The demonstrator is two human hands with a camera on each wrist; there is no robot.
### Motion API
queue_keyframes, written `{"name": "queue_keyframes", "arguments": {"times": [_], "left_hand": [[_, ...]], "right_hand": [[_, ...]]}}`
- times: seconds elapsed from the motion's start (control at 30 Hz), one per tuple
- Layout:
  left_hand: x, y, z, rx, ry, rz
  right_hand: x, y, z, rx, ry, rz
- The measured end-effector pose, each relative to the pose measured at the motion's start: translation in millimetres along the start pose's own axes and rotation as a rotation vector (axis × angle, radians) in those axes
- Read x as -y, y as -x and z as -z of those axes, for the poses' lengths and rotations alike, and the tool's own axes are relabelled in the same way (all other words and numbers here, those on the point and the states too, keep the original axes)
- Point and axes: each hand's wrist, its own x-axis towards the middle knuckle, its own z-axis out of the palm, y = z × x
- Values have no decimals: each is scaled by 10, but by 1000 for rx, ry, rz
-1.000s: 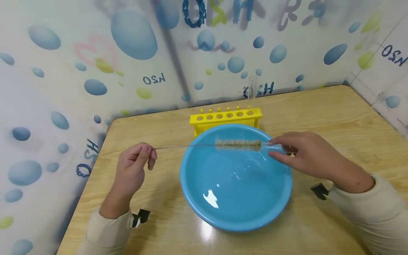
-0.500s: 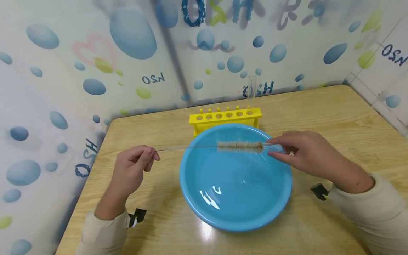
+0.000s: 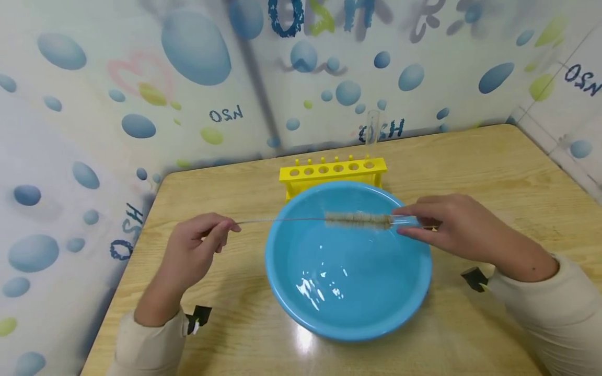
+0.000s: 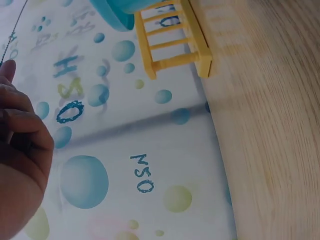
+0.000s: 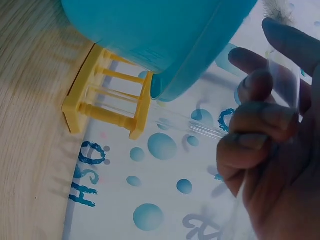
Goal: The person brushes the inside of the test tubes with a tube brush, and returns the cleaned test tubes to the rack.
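My left hand [image 3: 195,248] pinches the thin twisted-wire handle of a test tube brush [image 3: 357,220] between thumb and fingers. The brush lies almost level over a blue basin [image 3: 271,261], its pale bristles blurred. At the bristles' right end is the mouth of a clear glass test tube [image 3: 406,221], in line with the brush. My right hand [image 3: 463,227] holds this tube with thumb and fingers curled round it, hiding its far part. In the right wrist view the tube [image 5: 284,82] runs through the fingers, with bristles [image 5: 279,11] just past its mouth.
Water with bright reflections fills part of the basin. Right behind it stands a yellow test tube rack [image 3: 333,169], with another clear test tube [image 3: 372,128] upright at its right end. A patterned wall [image 3: 244,136] closes off the back of the wooden table [image 3: 226,193].
The left hand and brush have shifted slightly right and down. The right hand keeps nearly the same place with the test tube. Reflections on the water have changed shape.
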Motion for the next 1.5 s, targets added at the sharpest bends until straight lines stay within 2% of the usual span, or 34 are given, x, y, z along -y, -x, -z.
{"name": "queue_keyframes", "arguments": {"times": [0.1, 0.2, 0.3, 0.4, 0.47, 0.53, 0.6, 0.63, 0.7, 0.8, 0.87, 0.93, 1.0, 1.03, 1.07, 1.13, 1.23, 1.37, 1.43, 1.5], "left_hand": [[37, 12, 1, -31, -22, -110], [30, 21, 5, -35, -19, -102], [-13, 14, 9, 9, 2, 27], [-72, -8, 27, 94, 45, 212], [-97, -17, 47, 155, 78, 303], [-107, -21, 69, 201, 107, 349], [-105, -16, 83, 229, 121, 344], [-103, -9, 83, 232, 113, 328], [-101, 10, 70, 217, 89, 249], [-79, 35, 26, 142, 25, 49], [-48, 38, -7, 74, -31, -128], [-28, 21, -24, 12, -99, -273], [-24, 4, -30, -31, -148, -360], [-29, -2, -31, -37, -150, -369], [-39, -5, -30, -32, -141, -360], [-69, 3, -18, 24, -83, -285], [-120, 24, 0, 151, 14, -71], [-161, 13, 21, 333, 73, 222], [-163, -6, 23, 393, 104, 303], [-157, -16, 19, 418, 137, 328]], "right_hand": [[-2, -3, -5, 39, -82, -12], [7, -6, -14, 24, -77, 7], [16, -16, -22, -53, 24, 51], [33, -27, -28, -122, 124, 76], [43, -28, -39, -151, 161, 92], [55, -23, -51, -166, 176, 93], [62, -11, -56, -172, 180, 95], [68, -7, -56, -166, 178, 87], [83, -1, -47, -131, 166, 54], [105, -6, -29, -55, 148, 9], [110, -11, -24, -4, 131, -10], [106, -14, -24, 25, 116, -8], [97, -16, -27, 32, 111, 3], [91, -18, -30, 24, 111, 14], [85, -22, -33, 9, 114, 28], [71, -28, -45, -39, 139, 70], [61, -42, -74, -133, 220, 148], [75, -43, -112, -204, 314, 202], [84, -41, -118, -210, 320, 205], [92, -44, -117, -215, 315, 206]]}}
